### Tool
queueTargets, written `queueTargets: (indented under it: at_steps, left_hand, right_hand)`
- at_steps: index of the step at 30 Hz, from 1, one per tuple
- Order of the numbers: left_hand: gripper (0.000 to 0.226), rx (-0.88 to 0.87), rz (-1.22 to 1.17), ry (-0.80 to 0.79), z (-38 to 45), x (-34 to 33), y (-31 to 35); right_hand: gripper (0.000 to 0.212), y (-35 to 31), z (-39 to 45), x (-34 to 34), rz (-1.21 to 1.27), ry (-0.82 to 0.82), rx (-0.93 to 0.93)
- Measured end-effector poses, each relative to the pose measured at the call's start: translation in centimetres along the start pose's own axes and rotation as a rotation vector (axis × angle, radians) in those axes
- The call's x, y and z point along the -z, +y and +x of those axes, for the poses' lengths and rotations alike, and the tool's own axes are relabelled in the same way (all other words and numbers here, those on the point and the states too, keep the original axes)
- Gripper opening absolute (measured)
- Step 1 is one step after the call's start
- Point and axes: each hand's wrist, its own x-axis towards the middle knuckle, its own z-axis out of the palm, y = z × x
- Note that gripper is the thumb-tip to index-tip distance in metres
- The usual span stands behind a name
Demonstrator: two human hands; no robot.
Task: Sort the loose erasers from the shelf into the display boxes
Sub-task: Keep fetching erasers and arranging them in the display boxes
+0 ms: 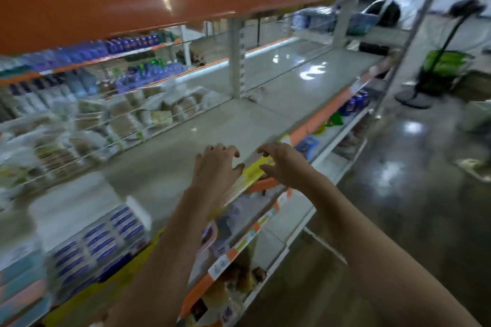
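At the front lip of a pale shop shelf, a person's left hand and right hand hover side by side, fingers spread and loosely bent, gripping nothing. Between and just below the two hands runs a yellow strip along the shelf edge; whether either hand touches it cannot be told through the motion blur. Well to the left, near the shelf's front edge, stands a display box of blue-sleeved erasers, packed in rows. No loose eraser can be made out under the hands. Beyond, wire dividers hold bagged goods. Judged from here, the risk is a blind reach: with the view swinging, a hand could sweep past small erasers, knock them off the lip onto lower shelves, or jostle the packed box.
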Motion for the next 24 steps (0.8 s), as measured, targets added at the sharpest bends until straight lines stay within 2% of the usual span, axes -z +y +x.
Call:
queueTargets:
  at_steps: [5, 10, 17, 24]
  left_hand:
    - [0.035, -0.014, -0.02, -0.025, 6.2, -3.2, 5.8]
    - [0.038, 0.008, 0.003, -0.055, 11.6, -5.4, 8.5]
    - [0.04, 0.117, 0.008, -0.082, 20.1, -8.4, 6.5]
    - [0.041, 0.276, 0.001, -0.124, 28.8, -10.8, 3.0]
  right_hand:
    - [0.04, 7.8, 1.1, 3.3, -0.075, -0.017, -0.024]
    - [0.041, 13.4, 4.7, 4.9, -0.055, -0.006, -0.032]
    - [0.046, 18.6, 14.7, 4.0, -0.047, -0.09, -0.03]
    - [0.043, 22.6, 24.2, 1.7, -0.046, -0.164, -0.016]
